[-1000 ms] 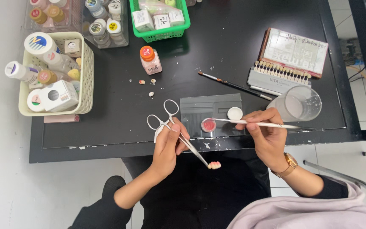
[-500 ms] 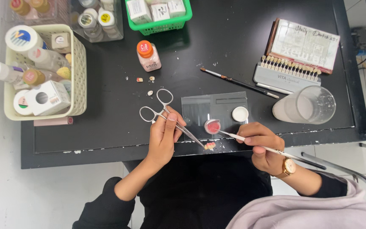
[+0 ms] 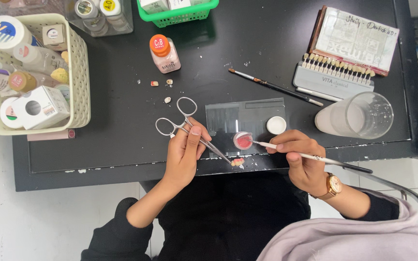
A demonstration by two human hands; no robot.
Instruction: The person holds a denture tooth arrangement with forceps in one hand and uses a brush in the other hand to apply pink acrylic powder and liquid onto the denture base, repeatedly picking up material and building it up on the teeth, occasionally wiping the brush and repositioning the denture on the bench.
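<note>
left hand (image 3: 184, 153): mine, fingers curled and pinching the clamp scissors (image 3: 189, 130) partway down the shanks, thumb on top; the finger rings stick out free above my hand.
clamp tip: holds a small pinkish tooth piece (image 3: 237, 162) right at the near table edge, just below the glass slab (image 3: 246, 126).
right hand (image 3: 300, 157): mine, fingers pressed together on a thin white brush (image 3: 315, 157), pen grip; handle runs out to the right past my wrist.
brush tip: touching the pink paste blob (image 3: 243, 140) on the near edge of the slab.
tooth piece vs paste: close, tooth piece just below the blob, not touching as far as I can tell.
slab: flat on the black table (image 3: 122, 96), between my two hands; small white cap (image 3: 276, 125) on its right part.
watch (image 3: 334, 184): on my right wrist.
right of slab: clear glass cup (image 3: 359, 116) lying on its side, near my right hand.
behind slab: second dark brush (image 3: 274, 87), tooth shade guide (image 3: 335, 79), small bottle with orange cap (image 3: 164, 53).
far left: cream basket (image 3: 81, 72) full of bottles and boxes, well apart from my hands.
loose bits: a few tiny tooth pieces (image 3: 167, 100) above the clamp rings.
</note>
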